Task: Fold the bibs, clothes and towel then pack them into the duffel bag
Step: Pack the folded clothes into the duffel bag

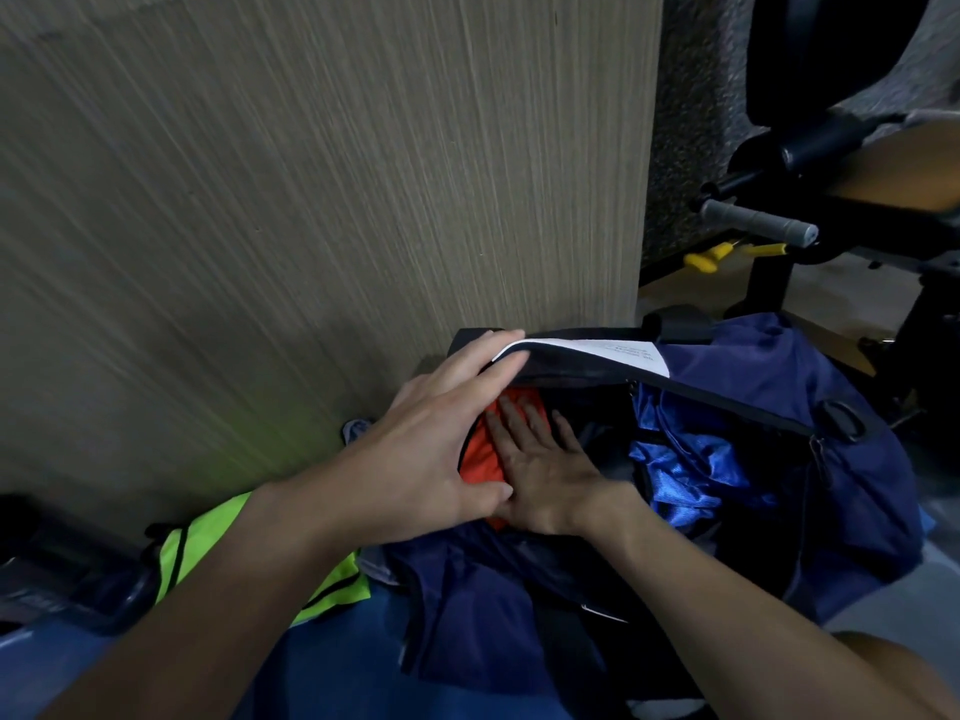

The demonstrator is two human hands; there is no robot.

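A navy duffel bag (779, 511) lies open in front of me, against a wooden panel. Inside it sits a folded orange bib (480, 459) and, to its right, a shiny blue garment (691, 459). My right hand (540, 470) lies flat with straight fingers on the orange bib inside the bag. My left hand (436, 439) reaches over the bag's left end, its fingertips on the dark flap with a white label (587, 353), holding the opening apart. A neon yellow-green bib (208, 553) lies outside the bag at the lower left, partly under my left forearm.
A tall wood-grain panel (311, 200) stands directly behind the bag. Black exercise equipment with a grey handle (758, 226) and yellow knobs (706, 259) stands at the right. A dark object (62, 579) sits at the lower left. A blue surface (337, 662) lies under the bag.
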